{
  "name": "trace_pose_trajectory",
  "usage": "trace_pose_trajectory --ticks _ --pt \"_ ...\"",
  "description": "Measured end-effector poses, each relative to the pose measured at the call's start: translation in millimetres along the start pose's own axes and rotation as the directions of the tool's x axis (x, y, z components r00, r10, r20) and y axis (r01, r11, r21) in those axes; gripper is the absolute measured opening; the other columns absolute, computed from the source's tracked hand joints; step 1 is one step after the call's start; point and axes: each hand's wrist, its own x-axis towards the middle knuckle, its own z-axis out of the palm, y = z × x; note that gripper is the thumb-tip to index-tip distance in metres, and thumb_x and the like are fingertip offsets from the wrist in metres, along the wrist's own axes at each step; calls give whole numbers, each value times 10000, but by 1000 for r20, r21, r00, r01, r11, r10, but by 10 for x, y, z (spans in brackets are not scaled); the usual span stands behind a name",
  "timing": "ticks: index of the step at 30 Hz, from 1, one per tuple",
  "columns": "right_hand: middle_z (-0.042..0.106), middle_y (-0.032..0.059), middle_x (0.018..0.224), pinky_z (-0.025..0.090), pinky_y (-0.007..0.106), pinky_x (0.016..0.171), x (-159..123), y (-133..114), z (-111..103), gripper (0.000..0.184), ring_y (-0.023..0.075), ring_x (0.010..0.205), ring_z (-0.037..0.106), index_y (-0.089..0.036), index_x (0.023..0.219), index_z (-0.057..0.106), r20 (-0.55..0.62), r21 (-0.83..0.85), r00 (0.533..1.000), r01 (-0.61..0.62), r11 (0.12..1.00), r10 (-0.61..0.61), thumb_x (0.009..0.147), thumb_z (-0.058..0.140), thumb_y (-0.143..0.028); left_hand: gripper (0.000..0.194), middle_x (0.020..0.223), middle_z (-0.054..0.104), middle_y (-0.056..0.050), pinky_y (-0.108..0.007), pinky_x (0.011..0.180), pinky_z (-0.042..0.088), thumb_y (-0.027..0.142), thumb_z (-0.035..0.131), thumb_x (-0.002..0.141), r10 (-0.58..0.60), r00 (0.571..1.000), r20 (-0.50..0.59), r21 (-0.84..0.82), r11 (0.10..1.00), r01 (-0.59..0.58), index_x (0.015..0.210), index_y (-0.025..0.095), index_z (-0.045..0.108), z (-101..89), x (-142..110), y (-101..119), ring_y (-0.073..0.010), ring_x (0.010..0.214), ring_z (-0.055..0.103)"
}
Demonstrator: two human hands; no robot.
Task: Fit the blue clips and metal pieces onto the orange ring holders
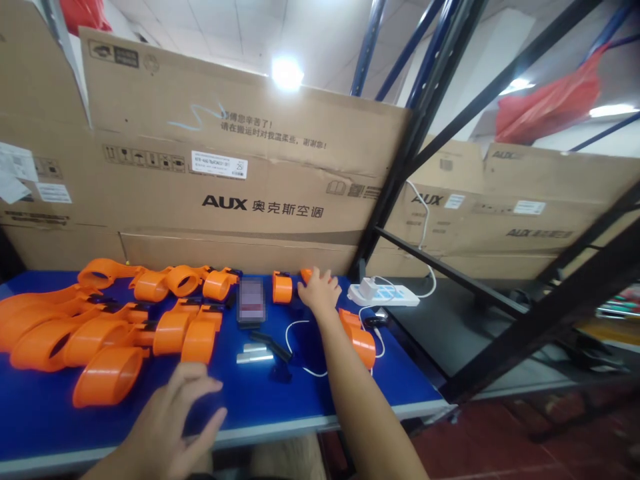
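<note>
My right hand point(320, 291) stretches to the back of the blue table, its fingers apart over a small orange part point(306, 274) that they partly cover. Whether they touch that part I cannot tell. To its left stands an orange plastic ring with a black piece point(283, 289). More orange rings point(361, 343) lie right of my forearm. My left hand point(173, 417) hovers near the front edge, thumb and fingers apart, holding nothing. Just beyond it are an orange ring point(107, 377) and another orange ring with a black end point(199, 337).
Several orange rings cover the table's left side. A phone-like device point(251, 300), silver metal pieces point(254, 357), a black bar point(270, 345) and a white cable point(289, 333) lie mid-table. A white power strip point(387, 294) sits by the black rack post. Cardboard point(250, 233) walls the back.
</note>
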Motion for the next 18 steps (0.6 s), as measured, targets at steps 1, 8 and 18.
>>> trace_pose_trajectory --ticks 1,8,18 --pt "419 227 1518 316 519 1047 13 8 13 642 417 1369 389 -188 1473 455 24 -3 1000 -6 1000 6 914 597 -470 346 992 599 -68 -340 666 545 373 714 832 -21 997 70 -82 996 27 1153 271 635 55 38 51 -188 720 597" --pt "611 207 1294 407 466 966 22 64 -16 508 356 1212 564 -195 1420 510 70 -2 997 20 1000 -20 972 508 -436 300 906 548 -25 -265 636 476 389 649 900 -287 940 183 -606 721 338 1162 248 608 721 886 205 -148 723 553" --pt "667 136 1230 473 353 887 2 107 -88 490 294 1155 587 -250 1356 630 -85 154 993 100 983 -88 984 484 -531 270 819 602 -21 -306 706 478 439 685 850 -438 889 -132 -640 722 261 1009 223 659 1153 1413 -198 -184 741 573"
